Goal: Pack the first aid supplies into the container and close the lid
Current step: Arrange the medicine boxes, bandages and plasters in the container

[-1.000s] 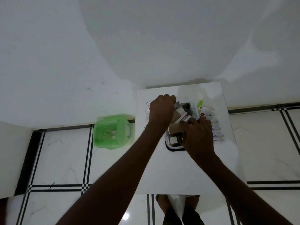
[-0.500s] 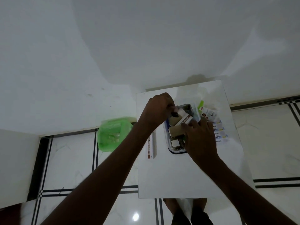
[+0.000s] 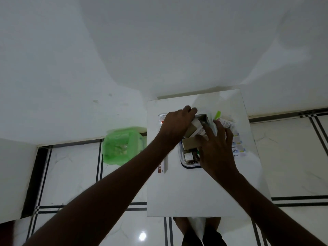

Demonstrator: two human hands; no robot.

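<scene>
A clear container (image 3: 189,164) with a dark rim sits on the small white table (image 3: 195,192), holding several boxes. My left hand (image 3: 175,125) grips a white and brown box (image 3: 196,129) at the container's far end. My right hand (image 3: 215,146) lies over the container's right side with fingers spread, pressing on the boxes. A long ointment box (image 3: 162,166) lies left of the container. Bandage strips (image 3: 238,148) and a small tube (image 3: 226,122) lie to the right, with a green item (image 3: 217,114) behind. A sachet (image 3: 161,118) peeks out behind my left hand.
A green-lined bin (image 3: 120,144) stands on the tiled floor left of the table. The white wall runs just behind the table. My feet (image 3: 198,231) show below the table's near edge.
Over the last second the left hand shifted slightly right over the box at the container's far end. The right hand spread its fingers and moved further over the container. The long ointment box has come into view.
</scene>
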